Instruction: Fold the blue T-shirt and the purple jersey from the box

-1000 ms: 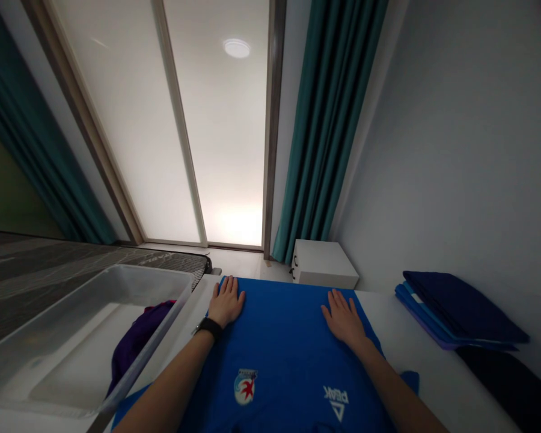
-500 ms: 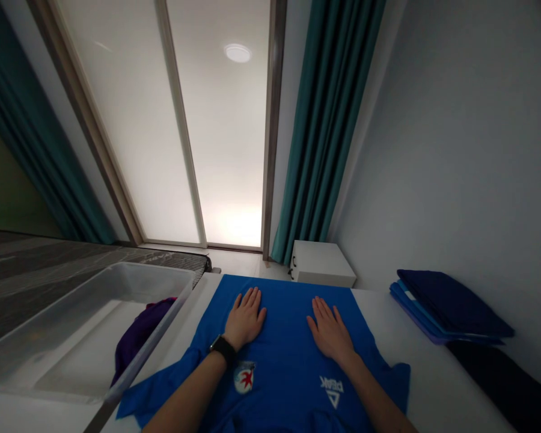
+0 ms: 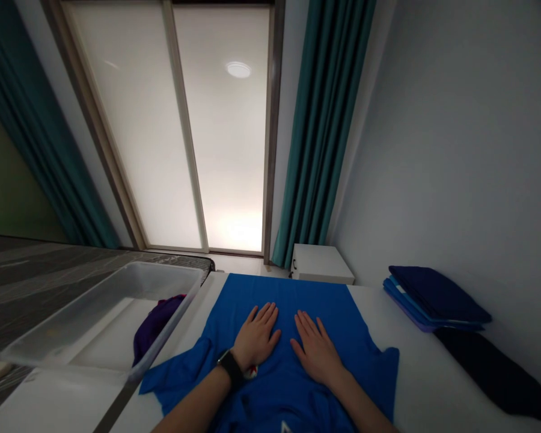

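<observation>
I've got left hand (image 3: pixel 258 334) and right hand (image 3: pixel 318 352) palms down, fingers extended, on the blue shirt (image 3: pixel 293 291); shirt lies along the far edge of the white surface (image 3: pixel 415 373); sleeve on my left near the clear bin (image 3: pixel 174 269); surface strip runs between shirt and folded stack (image 3: pixel 437 294), right.

There are two hands (image 3: pixel 256 338), one wristwatch (image 3: pixel 229 365), one spread blue shirt (image 3: pixel 288 291) and one bin (image 3: pixel 108 325). Two teal curtains (image 3: pixel 327 132), two frosted panels (image 3: pixel 225 150) and one white cabinet (image 3: pixel 322 264) show.
</observation>
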Demonstrator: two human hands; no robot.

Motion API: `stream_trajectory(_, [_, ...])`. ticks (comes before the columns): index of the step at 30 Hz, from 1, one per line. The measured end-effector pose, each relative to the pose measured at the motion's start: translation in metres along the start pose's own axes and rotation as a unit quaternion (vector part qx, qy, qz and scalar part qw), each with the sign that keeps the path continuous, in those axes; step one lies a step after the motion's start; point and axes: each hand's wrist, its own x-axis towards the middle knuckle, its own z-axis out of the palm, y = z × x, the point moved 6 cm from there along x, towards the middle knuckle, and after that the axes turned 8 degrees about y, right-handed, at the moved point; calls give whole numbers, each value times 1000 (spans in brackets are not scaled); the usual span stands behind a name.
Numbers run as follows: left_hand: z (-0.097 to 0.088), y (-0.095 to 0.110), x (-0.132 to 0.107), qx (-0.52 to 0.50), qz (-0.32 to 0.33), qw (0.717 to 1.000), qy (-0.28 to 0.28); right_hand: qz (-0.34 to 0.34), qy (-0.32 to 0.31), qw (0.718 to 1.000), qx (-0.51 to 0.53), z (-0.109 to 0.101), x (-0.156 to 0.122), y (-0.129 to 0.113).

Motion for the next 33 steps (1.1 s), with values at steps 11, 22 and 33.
stream_trajectory(11, [-6,5,-1,10,-28,1000,10,-20,-5,1000,14,-1,-42,-13])
stream_trajectory(22, [-17,13,-45,-12,-30,998,-49,-47,-12,999,5,-1,-19,2])
stream_trajectory(33, [-11,-4,-25,-3,-12,1000,-2,-24,-21,999,6,-6,-8,12])
